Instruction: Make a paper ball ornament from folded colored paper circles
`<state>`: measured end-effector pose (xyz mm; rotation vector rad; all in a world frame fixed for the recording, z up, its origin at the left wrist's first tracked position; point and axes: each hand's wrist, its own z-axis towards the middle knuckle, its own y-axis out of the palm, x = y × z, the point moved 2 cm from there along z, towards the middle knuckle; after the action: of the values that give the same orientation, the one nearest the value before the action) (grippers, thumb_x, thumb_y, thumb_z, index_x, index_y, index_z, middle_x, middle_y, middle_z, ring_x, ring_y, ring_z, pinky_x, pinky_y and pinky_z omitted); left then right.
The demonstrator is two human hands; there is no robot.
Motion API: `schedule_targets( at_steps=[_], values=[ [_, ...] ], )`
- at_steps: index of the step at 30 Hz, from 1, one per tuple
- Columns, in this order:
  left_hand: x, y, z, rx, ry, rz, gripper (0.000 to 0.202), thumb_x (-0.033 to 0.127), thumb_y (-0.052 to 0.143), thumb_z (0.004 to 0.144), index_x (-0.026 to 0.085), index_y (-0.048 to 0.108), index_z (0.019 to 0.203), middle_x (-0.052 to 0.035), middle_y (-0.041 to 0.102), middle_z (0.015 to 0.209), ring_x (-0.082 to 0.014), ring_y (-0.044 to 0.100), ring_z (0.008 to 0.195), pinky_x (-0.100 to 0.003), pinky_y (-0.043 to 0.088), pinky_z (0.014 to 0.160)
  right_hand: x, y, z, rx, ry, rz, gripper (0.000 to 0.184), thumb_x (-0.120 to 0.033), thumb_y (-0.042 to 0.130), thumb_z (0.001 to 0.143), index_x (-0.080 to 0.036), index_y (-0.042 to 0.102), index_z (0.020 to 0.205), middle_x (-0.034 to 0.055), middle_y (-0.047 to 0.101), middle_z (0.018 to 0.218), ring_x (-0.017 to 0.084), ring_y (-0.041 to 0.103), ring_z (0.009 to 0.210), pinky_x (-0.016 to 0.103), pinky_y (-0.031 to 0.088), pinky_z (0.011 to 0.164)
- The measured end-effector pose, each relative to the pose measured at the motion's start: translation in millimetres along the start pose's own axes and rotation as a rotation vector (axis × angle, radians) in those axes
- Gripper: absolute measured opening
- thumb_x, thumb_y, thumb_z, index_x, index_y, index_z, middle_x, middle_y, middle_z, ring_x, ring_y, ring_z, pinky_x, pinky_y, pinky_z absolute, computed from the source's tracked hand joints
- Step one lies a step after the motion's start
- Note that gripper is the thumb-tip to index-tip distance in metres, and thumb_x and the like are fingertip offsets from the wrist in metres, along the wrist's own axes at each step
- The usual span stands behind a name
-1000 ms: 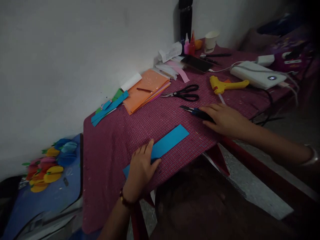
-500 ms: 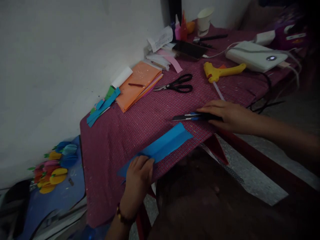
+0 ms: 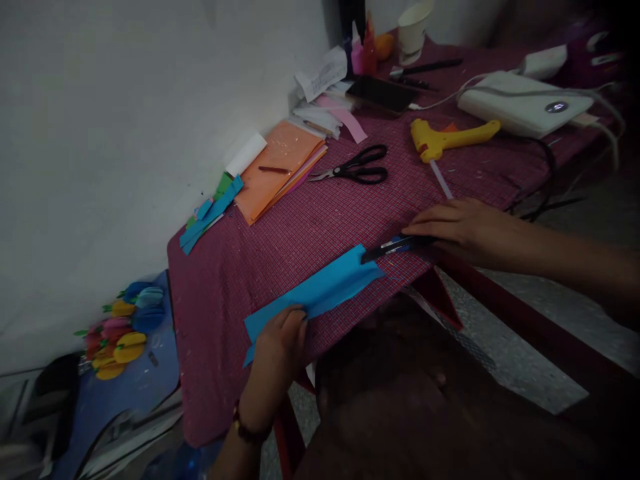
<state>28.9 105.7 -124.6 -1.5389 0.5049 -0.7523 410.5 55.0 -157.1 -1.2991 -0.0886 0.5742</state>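
Note:
A folded strip of blue paper [image 3: 330, 287] lies slanted along the table's near edge. My left hand [image 3: 280, 340] is closed on its near edge, toward the left end, with thumb and fingers pressed together. My right hand [image 3: 460, 230] is wrapped round a utility knife [image 3: 400, 245], whose dark blade points left. The blade tip is over the right end of the blue paper, by the fold; whether it is between the layers I cannot tell. Beyond the knife lie black-handled scissors [image 3: 357, 167] and a yellow glue gun [image 3: 450, 138] with a glue stick in it.
Orange paper sheets [image 3: 280, 160] and blue strips [image 3: 210, 213] lie by the wall. A phone [image 3: 383, 95], white power bank [image 3: 525, 103] with cables, and paper cup [image 3: 414, 33] stand farther back. Colourful paper shapes [image 3: 125, 327] rest on a blue surface [image 3: 145, 380] at left.
My right hand has brought the knife blade down and onto the paper's right end. The paper's left end now lies flatter and shows more; my left hand keeps its hold.

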Motion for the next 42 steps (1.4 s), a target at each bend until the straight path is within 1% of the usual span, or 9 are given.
schedule_targets(
  at_steps=[6, 12, 16, 20, 25, 28, 31, 35, 42],
  values=[
    [-7, -19.9, 8, -0.127, -0.259, 0.052, 0.023, 0.022, 0.04, 0.098, 0.019, 0.057, 0.084, -0.005, 0.068, 0.078, -0.0208, 0.067, 0.074, -0.032, 0.049, 0.066, -10, 3, 19, -0.054, -0.072, 0.004, 0.04, -0.014, 0.043, 0.095, -0.021, 0.062, 0.13, 0.01, 0.065, 0.121, 0.025, 0.06, 0.102, 0.041, 0.044, 0.086],
    [2, -12.8, 2, -0.136, -0.316, 0.17, 0.02, 0.024, 0.045, 0.097, 0.02, 0.056, 0.081, -0.0047, 0.067, 0.079, -0.021, 0.067, 0.075, -0.031, 0.045, 0.065, -12, 7, 36, -0.111, -0.141, 0.122, 0.045, -0.012, 0.044, 0.09, -0.025, 0.061, 0.129, 0.0071, 0.065, 0.12, 0.024, 0.062, 0.103, 0.042, 0.046, 0.088],
    [7, -9.3, -6, -0.102, -0.279, 0.151, 0.014, 0.031, 0.052, 0.096, 0.019, 0.06, 0.096, -0.0056, 0.071, 0.09, -0.0217, 0.069, 0.081, -0.03, 0.049, 0.068, -11, 4, 29, -0.176, -0.142, 0.176, 0.045, -0.011, 0.042, 0.091, -0.027, 0.062, 0.128, 0.0061, 0.065, 0.119, 0.023, 0.062, 0.103, 0.04, 0.048, 0.087],
    [4, -9.1, 1, -0.048, -0.28, 0.18, 0.034, 0.039, 0.053, 0.096, 0.017, 0.057, 0.122, -0.0102, 0.073, 0.103, -0.0254, 0.07, 0.091, -0.035, 0.054, 0.076, -15, 2, 20, -0.207, -0.092, 0.181, 0.043, -0.012, 0.039, 0.095, -0.022, 0.061, 0.131, 0.009, 0.063, 0.123, 0.023, 0.059, 0.111, 0.04, 0.045, 0.095],
    [11, -2.8, 32, 0.121, -0.016, 0.332, 0.056, 0.028, 0.053, 0.095, 0.021, 0.04, 0.149, -0.0173, 0.047, 0.15, -0.0362, 0.046, 0.136, -0.055, 0.039, 0.11, -20, 3, 18, -0.229, -0.061, 0.181, 0.042, -0.013, 0.041, 0.096, -0.016, 0.061, 0.133, 0.0133, 0.063, 0.122, 0.024, 0.058, 0.108, 0.043, 0.045, 0.093],
    [23, 6.5, 50, 0.009, 0.305, 0.308, 0.056, 0.017, 0.045, 0.096, 0.032, 0.039, 0.15, -0.0075, 0.035, 0.16, -0.0307, 0.036, 0.145, -0.054, 0.028, 0.118, -20, 4, 17, -0.225, -0.077, 0.19, 0.043, -0.013, 0.041, 0.095, -0.016, 0.061, 0.133, 0.0139, 0.063, 0.122, 0.024, 0.059, 0.107, 0.042, 0.045, 0.092],
    [31, 13.6, 67, -0.119, 0.547, 0.22, 0.05, 0.034, 0.041, 0.101, 0.029, 0.039, 0.15, -0.0029, 0.034, 0.161, -0.0257, 0.029, 0.149, -0.051, 0.02, 0.122, -20, 4, 15, -0.2, -0.087, 0.205, 0.043, -0.013, 0.044, 0.093, -0.02, 0.061, 0.132, 0.0106, 0.064, 0.12, 0.023, 0.06, 0.106, 0.039, 0.047, 0.091],
    [26, 23.1, 85, -0.202, 0.614, 0.116, 0.072, 0.063, 0.037, 0.095, 0.021, 0.03, 0.154, -0.0065, 0.03, 0.163, -0.0258, 0.023, 0.151, -0.051, 0.013, 0.124, -26, 1, 16, -0.207, -0.074, 0.218, 0.045, -0.01, 0.044, 0.092, -0.02, 0.061, 0.132, 0.0089, 0.065, 0.121, 0.021, 0.061, 0.108, 0.037, 0.049, 0.092],
    [15, 35.9, 89, -0.209, 0.575, -0.004, 0.083, 0.07, 0.028, 0.093, 0.018, 0.021, 0.157, -0.0107, 0.024, 0.164, -0.0258, 0.018, 0.153, -0.046, 0.007, 0.124, -37, -3, 6, -0.261, -0.014, 0.295, 0.042, -0.011, 0.045, 0.096, -0.016, 0.058, 0.135, 0.0115, 0.063, 0.127, 0.02, 0.058, 0.116, 0.035, 0.047, 0.101]
  ],
)
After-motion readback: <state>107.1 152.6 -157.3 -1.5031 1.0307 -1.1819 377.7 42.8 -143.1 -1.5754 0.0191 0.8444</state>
